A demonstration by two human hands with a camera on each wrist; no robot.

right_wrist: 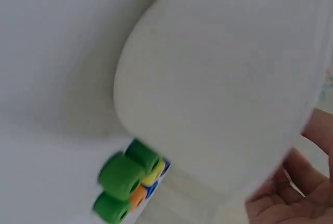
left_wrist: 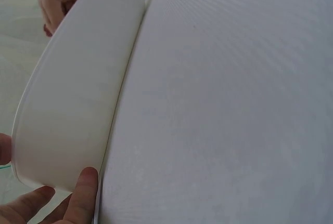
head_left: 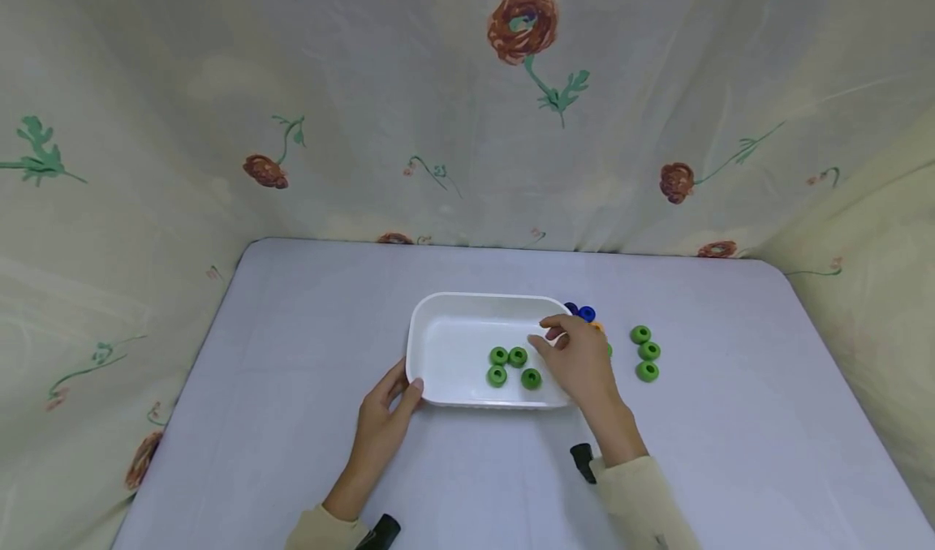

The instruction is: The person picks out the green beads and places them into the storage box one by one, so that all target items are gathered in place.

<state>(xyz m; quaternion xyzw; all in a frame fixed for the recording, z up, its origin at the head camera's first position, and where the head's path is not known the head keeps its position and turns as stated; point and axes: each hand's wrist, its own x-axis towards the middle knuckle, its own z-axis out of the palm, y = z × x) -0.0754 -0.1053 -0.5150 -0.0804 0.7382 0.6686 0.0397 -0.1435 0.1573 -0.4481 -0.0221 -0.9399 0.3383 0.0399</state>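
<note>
A white tray (head_left: 453,331) stands on the table with several green beads (head_left: 497,376) inside, toward its right half. My left hand (head_left: 381,416) grips the tray's near left corner, thumb at the rim; in the left wrist view, fingers (left_wrist: 86,187) press the outer wall. Over the tray's right end hovers my right hand (head_left: 580,355), its thumb and forefinger apart and no bead visible between them. Beyond that hand, partly hidden by it, lie blue beads (head_left: 587,313) and an orange bead (head_left: 598,326). The right wrist view also shows a yellow bead (right_wrist: 153,175) there.
Three green beads (head_left: 649,351) form a short column on the table right of the tray. A pale cloth (head_left: 292,453) covers the table. Flowered curtains (head_left: 467,112) hang behind it and at both sides.
</note>
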